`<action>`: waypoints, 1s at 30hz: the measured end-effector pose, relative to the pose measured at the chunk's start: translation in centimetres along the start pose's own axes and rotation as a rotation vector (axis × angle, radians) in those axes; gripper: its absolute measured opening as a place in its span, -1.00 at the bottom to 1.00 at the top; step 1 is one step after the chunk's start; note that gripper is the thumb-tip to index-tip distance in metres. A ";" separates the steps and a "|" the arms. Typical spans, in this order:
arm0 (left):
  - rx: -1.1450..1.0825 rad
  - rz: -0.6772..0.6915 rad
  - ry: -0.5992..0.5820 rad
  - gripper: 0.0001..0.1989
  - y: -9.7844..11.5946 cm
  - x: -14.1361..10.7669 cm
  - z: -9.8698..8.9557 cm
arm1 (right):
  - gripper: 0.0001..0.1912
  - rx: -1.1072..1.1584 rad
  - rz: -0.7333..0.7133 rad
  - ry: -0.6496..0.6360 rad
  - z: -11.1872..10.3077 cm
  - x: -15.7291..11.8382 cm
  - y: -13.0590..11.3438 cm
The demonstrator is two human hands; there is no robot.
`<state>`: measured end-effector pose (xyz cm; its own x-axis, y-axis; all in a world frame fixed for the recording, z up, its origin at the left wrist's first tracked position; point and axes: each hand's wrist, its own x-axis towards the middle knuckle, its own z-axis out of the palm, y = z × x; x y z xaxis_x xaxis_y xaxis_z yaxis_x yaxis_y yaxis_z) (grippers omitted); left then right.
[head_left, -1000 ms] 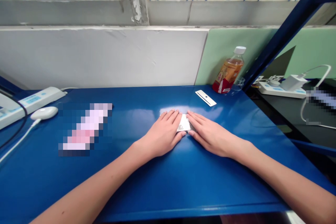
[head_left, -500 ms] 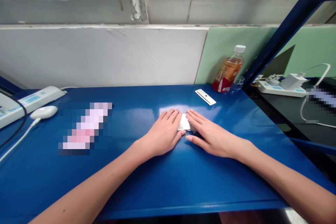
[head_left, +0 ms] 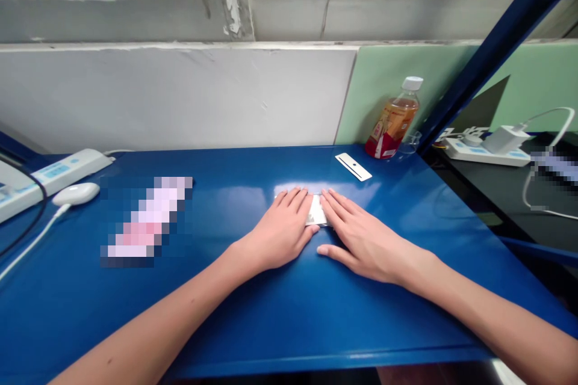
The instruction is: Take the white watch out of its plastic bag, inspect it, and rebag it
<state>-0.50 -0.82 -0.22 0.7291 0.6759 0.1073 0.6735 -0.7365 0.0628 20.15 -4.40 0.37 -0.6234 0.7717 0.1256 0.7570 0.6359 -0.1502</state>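
A small white and silvery packet (head_left: 317, 212) lies flat on the blue table (head_left: 289, 313), partly covered by both hands. My left hand (head_left: 283, 227) rests palm down on its left part, fingers stretched out. From the right, my right hand (head_left: 359, 233) lies palm down over its right edge, fingers extended and thumb spread away on the table. Beyond my right hand is a flat white card (head_left: 353, 166) with a dark line and a dot.
A bottle with a red label (head_left: 392, 126) stands at the back right by a blue frame post. On the left are a power strip (head_left: 76, 168), a white mouse-shaped device (head_left: 76, 194) with a cable, and a blurred pinkish object (head_left: 151, 216).
My right hand has shifted slightly toward the left and nearer to me, covering more of the packet's right side, with its thumb farther from the fingers. My left hand has stayed put.
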 end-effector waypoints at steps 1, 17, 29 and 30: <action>-0.004 0.000 0.000 -0.44 0.0 0.0 0.0 | -0.16 -0.001 -0.008 0.011 0.0 0.1 0.0; -0.043 0.035 0.023 -0.45 -0.3 0.1 -0.2 | -0.44 0.117 -0.094 0.202 -0.4 1.0 4.4; -0.294 0.147 0.082 -0.53 -0.3 0.0 -0.9 | -0.69 0.197 -0.154 0.342 -0.8 1.1 5.3; -0.312 0.156 0.088 -0.53 -0.3 0.0 -0.9 | -0.71 0.209 -0.164 0.358 -1.0 1.2 5.4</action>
<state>-0.88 -0.62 0.69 0.7978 0.5601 0.2233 0.4758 -0.8122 0.3375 23.69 -0.10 0.64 -0.5970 0.6345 0.4908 0.5746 0.7652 -0.2903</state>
